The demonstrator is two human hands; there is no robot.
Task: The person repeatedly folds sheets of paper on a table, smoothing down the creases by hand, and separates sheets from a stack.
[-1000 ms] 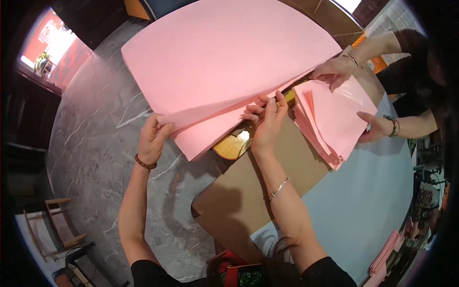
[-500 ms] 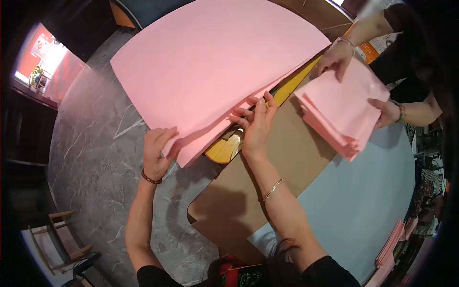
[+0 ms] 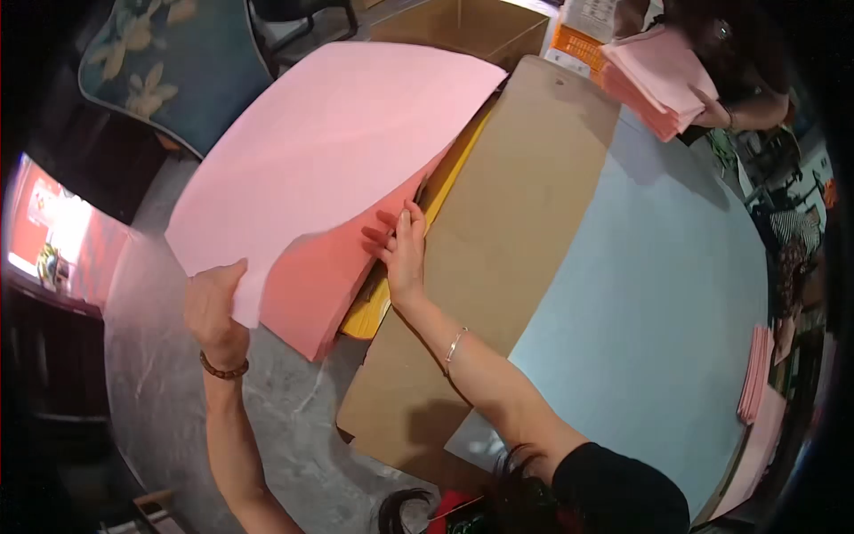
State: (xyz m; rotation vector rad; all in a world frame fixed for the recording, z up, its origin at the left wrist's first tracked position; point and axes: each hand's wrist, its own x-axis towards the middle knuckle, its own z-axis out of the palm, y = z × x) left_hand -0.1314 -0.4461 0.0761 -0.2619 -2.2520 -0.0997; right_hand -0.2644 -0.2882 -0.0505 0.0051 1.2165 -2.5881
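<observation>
The counter [image 3: 178, 418] was a round grey marbled top, and over its right part lay a pale blue sheet [image 3: 658, 303] with a long brown cardboard sheet [image 3: 507, 231] partly on top of it. Since half a second earlier the view had swung so that more of the far side showed: a blue flowered chair [image 3: 169, 62] and a cardboard box [image 3: 471, 27] had come into sight beyond the edge.

The big pink sheet [image 3: 329, 151] had risen further. Earlier it bowed low over the pile; at this moment its near corner stood peeled well up and away, with its darker underside [image 3: 311, 285] open to view. Under it a yellow board [image 3: 449, 182] showed along the cardboard's edge.

The co-worker had drawn back. Half a second before, that person's two hands pressed a stack of smaller pink sheets [image 3: 658, 76] on the cardboard; by this moment the stack was lifted clear to the far right, with one co-worker's hand [image 3: 716, 111] beneath it. A further pile of pink sheets [image 3: 758, 374] lay at the right rim.

The left hand [image 3: 213, 307] had its fingers clamped on the near corner of the big pink sheet, holding it up. The right hand [image 3: 402, 249] lay flat with its fingers together and stretched out, tips at the fold where the lifted sheet met the pile, touching it but gripping nothing. So the top sheet looked nearly parted from those below.
</observation>
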